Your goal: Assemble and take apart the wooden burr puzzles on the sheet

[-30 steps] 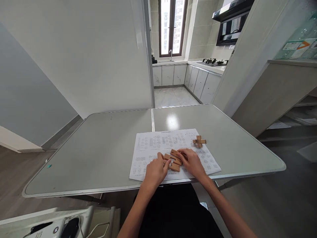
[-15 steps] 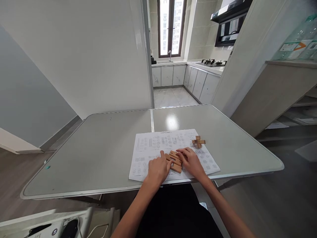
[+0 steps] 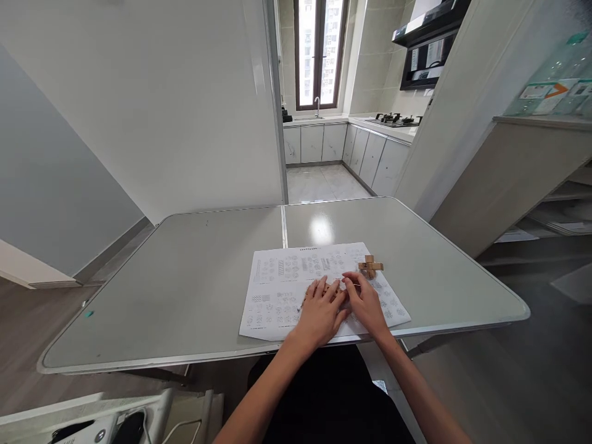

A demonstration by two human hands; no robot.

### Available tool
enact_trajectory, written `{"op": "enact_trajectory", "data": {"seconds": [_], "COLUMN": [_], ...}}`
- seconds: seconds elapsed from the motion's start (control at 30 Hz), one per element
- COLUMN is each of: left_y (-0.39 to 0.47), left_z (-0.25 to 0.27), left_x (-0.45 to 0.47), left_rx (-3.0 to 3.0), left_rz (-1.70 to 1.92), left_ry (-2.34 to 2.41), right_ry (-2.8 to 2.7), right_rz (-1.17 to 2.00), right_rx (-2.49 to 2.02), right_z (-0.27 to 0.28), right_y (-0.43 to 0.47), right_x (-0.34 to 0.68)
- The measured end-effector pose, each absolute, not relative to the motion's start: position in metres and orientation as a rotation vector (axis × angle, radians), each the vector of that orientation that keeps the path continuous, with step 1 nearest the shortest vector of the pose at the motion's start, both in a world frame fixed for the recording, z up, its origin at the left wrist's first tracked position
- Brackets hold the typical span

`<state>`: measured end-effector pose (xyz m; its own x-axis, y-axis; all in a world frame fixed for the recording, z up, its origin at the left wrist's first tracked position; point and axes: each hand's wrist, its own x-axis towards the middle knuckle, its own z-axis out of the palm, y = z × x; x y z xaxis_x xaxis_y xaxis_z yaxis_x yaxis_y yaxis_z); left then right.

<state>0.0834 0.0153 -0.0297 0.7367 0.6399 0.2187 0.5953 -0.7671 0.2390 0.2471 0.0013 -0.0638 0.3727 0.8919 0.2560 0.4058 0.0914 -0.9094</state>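
My left hand (image 3: 322, 311) lies palm down, fingers spread, over the wooden puzzle blocks (image 3: 327, 288). Only small bits of the blocks show between and past its fingers. Close on the right, my right hand (image 3: 365, 305) has its fingers bent and drawn together, the tips by the left fingers. Whatever they pinch is too hidden to make out. Beneath both hands is a white sheet (image 3: 272, 271) printed with rows of small diagrams. An assembled cross-shaped wooden puzzle (image 3: 370, 266) stands at the sheet's upper right edge.
The sheet lies near the front edge of a pale table (image 3: 185, 290) with a metal rim. A small green scrap (image 3: 89, 314) is at the far left. Large plastic bottles (image 3: 550, 92) stand on a shelf unit at right. A white container (image 3: 115, 419) holds cables at lower left.
My left hand has moved right and spread flat over the wooden blocks, covering them. My right hand has shifted slightly right and up, its fingers more bent.
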Motion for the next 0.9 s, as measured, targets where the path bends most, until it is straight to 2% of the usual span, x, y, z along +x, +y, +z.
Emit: {"op": "enact_trajectory", "data": {"seconds": [0.47,0.9], "left_y": [0.086,0.125], "left_z": [-0.031,-0.028], "left_x": [0.049,-0.006], "left_rx": [2.549,2.419], "left_rz": [0.459,0.437], "left_ry": [1.667,1.89], "right_ry": [-1.197,-1.232], "right_rz": [0.548,0.563], "right_rx": [-1.532,-1.523], "right_z": [-0.054,-0.055], "right_y": [-0.002,-0.003], "right_x": [0.243,0.243]}}
